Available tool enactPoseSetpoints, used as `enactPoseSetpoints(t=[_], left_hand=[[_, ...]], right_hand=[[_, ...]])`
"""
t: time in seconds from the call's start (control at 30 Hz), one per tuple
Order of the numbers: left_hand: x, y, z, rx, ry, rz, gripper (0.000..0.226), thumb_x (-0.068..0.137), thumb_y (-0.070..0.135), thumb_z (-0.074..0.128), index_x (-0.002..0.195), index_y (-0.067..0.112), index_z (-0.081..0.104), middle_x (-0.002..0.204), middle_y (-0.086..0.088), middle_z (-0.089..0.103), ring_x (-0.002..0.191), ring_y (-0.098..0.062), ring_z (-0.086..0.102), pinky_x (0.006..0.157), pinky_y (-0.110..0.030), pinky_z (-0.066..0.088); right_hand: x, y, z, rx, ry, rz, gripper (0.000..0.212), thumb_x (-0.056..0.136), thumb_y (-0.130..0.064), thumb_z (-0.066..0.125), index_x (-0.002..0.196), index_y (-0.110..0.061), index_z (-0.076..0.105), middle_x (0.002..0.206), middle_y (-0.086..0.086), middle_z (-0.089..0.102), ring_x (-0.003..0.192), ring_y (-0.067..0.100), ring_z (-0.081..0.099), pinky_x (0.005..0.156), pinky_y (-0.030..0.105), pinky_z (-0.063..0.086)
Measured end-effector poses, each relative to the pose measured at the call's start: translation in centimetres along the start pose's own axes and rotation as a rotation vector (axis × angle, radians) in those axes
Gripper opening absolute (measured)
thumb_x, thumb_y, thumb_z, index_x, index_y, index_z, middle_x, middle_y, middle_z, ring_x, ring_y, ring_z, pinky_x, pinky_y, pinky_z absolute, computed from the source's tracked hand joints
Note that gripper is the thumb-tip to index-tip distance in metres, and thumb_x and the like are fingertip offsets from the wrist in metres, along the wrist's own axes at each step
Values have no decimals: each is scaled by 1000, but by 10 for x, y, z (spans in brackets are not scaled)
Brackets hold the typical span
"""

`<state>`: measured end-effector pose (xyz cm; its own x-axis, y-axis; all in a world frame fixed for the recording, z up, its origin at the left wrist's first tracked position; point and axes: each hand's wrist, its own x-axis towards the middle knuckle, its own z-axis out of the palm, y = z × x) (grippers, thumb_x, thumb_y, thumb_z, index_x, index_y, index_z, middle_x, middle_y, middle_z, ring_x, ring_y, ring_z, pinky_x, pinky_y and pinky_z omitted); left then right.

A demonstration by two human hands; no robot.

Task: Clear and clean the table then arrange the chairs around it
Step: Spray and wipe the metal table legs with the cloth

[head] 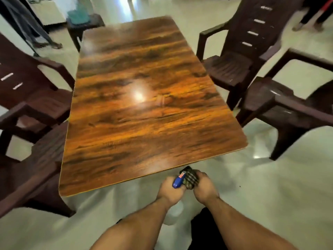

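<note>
A glossy wood-grain table (144, 105) stretches away from me with a bare top. Just off its near edge, my left hand (171, 192) grips a small blue bottle (177, 182) with a red and white label. Beside it, my right hand (203, 188) holds a dark crumpled cloth (189, 178), which touches the bottle. Dark brown plastic armchairs stand around the table: two on the left (32, 98) (36, 168) and two on the right (239, 56) (288, 109), all pulled back and angled.
A dark stool (84, 26) with a teal cloth (79, 16) on it stands past the table's far left corner. The legs of people show at the far left (41, 38) and far right (310, 20). The floor (270, 195) is pale and shiny.
</note>
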<state>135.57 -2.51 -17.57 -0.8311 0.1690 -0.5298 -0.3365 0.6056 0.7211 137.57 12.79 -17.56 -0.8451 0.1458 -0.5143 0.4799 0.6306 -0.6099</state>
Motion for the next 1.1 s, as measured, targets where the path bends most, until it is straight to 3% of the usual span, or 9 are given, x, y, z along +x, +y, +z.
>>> enactPoseSetpoints(t=[0.17,0.27,0.43,0.5,0.57,0.67,0.77,0.93,1.1], left_hand=[[-28,118,13,25,16,90,29,77,22,68,57,20,47,49,6,45,45,-5,38,46,-17,31],[-33,176,26,-98,32,141,24,66,31,59,63,11,48,53,3,47,49,-12,42,51,-31,37],[-22,234,33,-162,103,158,22,73,22,63,62,10,49,51,5,45,46,-11,40,49,-27,37],[-12,252,33,-187,139,199,22,71,25,63,57,16,48,48,7,45,44,-11,41,49,-29,38],[4,267,34,-200,186,232,21,67,28,62,53,19,48,46,7,44,47,-14,42,48,-36,38],[22,278,35,-185,232,258,19,65,33,61,57,17,54,48,5,47,48,-15,45,49,-42,44],[39,288,39,-173,312,198,26,65,34,61,65,9,56,51,2,50,50,-17,48,52,-47,49],[68,312,51,-241,455,36,23,67,32,63,56,16,52,47,5,48,49,-21,50,54,-52,51],[80,355,79,-317,641,-149,30,78,29,75,61,15,54,55,-4,59,52,-26,58,58,-50,54]], right_hand=[[-43,-5,-126,10,179,32,49,77,-10,57,123,-27,60,118,3,60,108,26,61,93,34,48],[-52,-9,-196,-69,304,-32,45,79,-16,60,122,-28,58,120,-1,62,106,28,62,87,38,50],[-17,-19,-261,-12,582,35,53,85,-7,54,137,-19,50,132,7,53,118,31,52,97,45,47],[3,-24,-272,-61,509,62,57,90,-9,52,144,-22,43,139,6,47,123,32,50,101,46,46],[24,-11,-266,-179,274,-18,57,91,-14,51,145,-30,41,146,2,44,130,29,48,105,43,44],[30,6,-245,-470,-39,-204,66,92,-16,49,152,-36,33,165,-2,18,150,22,20,121,37,24],[42,15,-250,-561,-65,-311,68,95,-9,45,156,-29,26,167,-2,3,154,20,2,124,32,10],[104,22,-290,-570,-156,-542,66,94,-15,57,155,-22,31,167,-2,9,153,18,8,120,24,5],[145,30,-331,-476,-262,-565,67,88,-6,53,150,-27,40,161,-5,27,148,17,26,121,29,23]])
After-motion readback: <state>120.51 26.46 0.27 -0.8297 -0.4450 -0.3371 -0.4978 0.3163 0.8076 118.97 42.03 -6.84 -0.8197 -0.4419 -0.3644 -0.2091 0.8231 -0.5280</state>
